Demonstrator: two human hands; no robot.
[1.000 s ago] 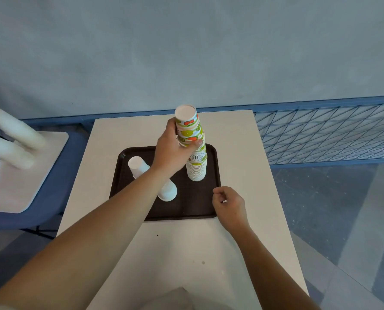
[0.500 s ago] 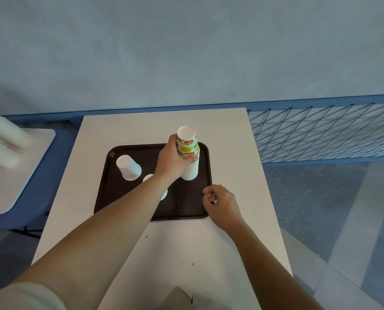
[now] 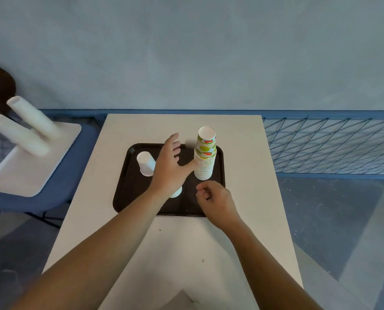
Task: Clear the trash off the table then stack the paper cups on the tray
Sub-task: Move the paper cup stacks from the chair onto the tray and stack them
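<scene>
A dark brown tray (image 3: 124, 198) lies on the cream table (image 3: 242, 220). At its right side stands a tall stack of upturned paper cups (image 3: 205, 157), fruit-printed at the top. A white upturned cup (image 3: 145, 164) stands at the tray's left. Another white cup (image 3: 176, 192) shows only as a rim under my left wrist. My left hand (image 3: 171, 166) hovers over the tray with fingers spread, its thumb close to the stack and holding nothing. My right hand (image 3: 215, 199) hangs loosely curled over the tray's near right corner, empty.
An overturned white stool (image 3: 30, 157) with two legs pointing up lies on a blue chair at the left. A blue wire fence (image 3: 332, 144) runs along the right behind the table. A grey wall rises beyond. Small specks dot the table's near part.
My left hand has let go of the printed cups, which now sit lower on the stack, and has drawn back to the left with fingers spread. My right hand stays near the tray's corner.
</scene>
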